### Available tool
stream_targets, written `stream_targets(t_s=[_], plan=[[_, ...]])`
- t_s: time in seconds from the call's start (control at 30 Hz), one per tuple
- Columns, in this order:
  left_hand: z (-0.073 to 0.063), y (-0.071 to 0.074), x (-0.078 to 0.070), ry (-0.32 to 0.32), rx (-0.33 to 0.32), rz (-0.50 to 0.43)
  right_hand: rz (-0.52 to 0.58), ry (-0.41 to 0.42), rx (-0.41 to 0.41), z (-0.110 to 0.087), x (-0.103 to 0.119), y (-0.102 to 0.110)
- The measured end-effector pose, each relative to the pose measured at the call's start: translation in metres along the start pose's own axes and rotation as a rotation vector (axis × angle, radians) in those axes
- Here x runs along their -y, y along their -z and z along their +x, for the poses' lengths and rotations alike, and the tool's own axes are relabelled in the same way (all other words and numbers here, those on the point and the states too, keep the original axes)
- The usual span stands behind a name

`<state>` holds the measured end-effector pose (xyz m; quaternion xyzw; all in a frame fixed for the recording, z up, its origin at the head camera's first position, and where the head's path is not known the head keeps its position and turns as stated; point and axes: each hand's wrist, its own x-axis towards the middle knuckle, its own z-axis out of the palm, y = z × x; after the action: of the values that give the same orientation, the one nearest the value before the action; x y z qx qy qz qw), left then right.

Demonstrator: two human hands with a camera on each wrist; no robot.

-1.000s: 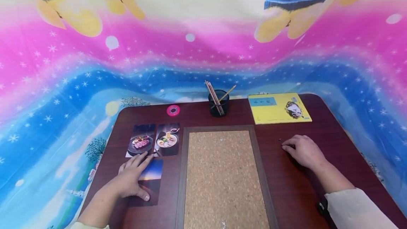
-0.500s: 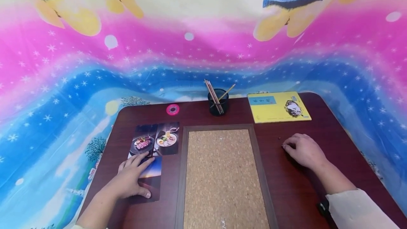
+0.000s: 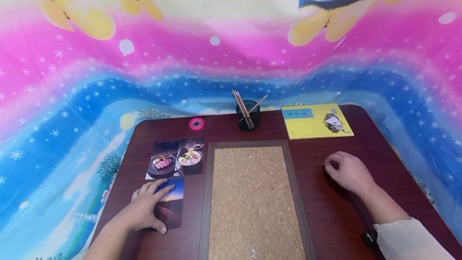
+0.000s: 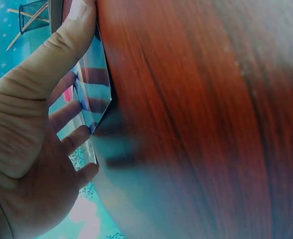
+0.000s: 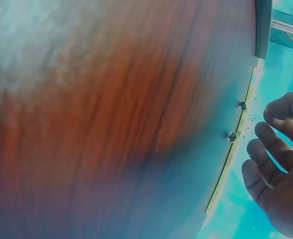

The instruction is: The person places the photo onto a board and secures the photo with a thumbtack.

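Observation:
My left hand (image 3: pixel 144 208) lies over a photo (image 3: pixel 171 212) of a blue-to-orange sky above dark ground, fingers spread and fairly straight. Its thumb is beside the photo's near part, and the hand covers the left side. Just beyond lie two food photos side by side, one of sliced meat on a dark plate (image 3: pixel 163 161), the other of a bowl of noodles (image 3: pixel 189 157). On the right, my right hand (image 3: pixel 349 171) hovers or rests low over the table with loosely curled fingers, holding nothing visible. Two small shiny pin-like pieces (image 5: pixel 231 136) are near its fingertips.
A framed cork board (image 3: pixel 254 200) lies between the hands. Along the back of the table (image 3: pixel 361 131) are a pink tape roll (image 3: pixel 196 123), a black mesh cup (image 3: pixel 248 121) with several pencils, and a yellow book (image 3: pixel 317 125). A printed curtain (image 3: pixel 223 63) surrounds the table.
The meat photo has shifted slightly right against the noodle photo, and the sky photo has slid slightly up towards them. My left fingers have drawn back a little; my right hand has edged right.

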<state>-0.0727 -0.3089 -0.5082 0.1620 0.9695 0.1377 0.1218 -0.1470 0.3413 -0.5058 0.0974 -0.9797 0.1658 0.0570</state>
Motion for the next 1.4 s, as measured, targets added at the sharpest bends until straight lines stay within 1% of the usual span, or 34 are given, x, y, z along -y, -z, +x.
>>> stream_targets(t_s=[0.3,0.43,0.57,0.77,0.9,1.03,1.13,1.23,1.4], plan=[[-0.003,-0.003,0.003,-0.007,-0.03,0.002,0.011,0.021,-0.02,-0.002,0.006,0.001],[-0.004,-0.005,0.002,-0.006,-0.041,-0.009,0.024,0.043,-0.027,-0.005,0.008,0.002],[-0.005,-0.005,0.001,-0.005,-0.047,-0.024,0.037,0.072,-0.056,-0.007,0.008,0.0],[-0.008,-0.002,-0.003,-0.001,-0.064,-0.063,0.068,0.119,-0.103,-0.007,0.009,-0.002],[-0.007,0.0,-0.007,-0.007,-0.083,-0.066,0.08,0.138,-0.125,-0.008,0.011,-0.003],[-0.007,0.004,-0.01,-0.023,-0.093,-0.066,0.088,0.158,-0.144,-0.008,0.013,-0.003],[-0.006,0.007,-0.014,-0.043,-0.115,-0.071,0.101,0.17,-0.158,-0.008,0.015,-0.002],[-0.002,0.011,-0.017,-0.062,-0.136,-0.069,0.135,0.156,-0.163,-0.009,0.017,-0.001],[0.006,0.013,-0.025,-0.077,-0.146,-0.083,0.219,0.069,-0.136,-0.011,0.02,0.001]])
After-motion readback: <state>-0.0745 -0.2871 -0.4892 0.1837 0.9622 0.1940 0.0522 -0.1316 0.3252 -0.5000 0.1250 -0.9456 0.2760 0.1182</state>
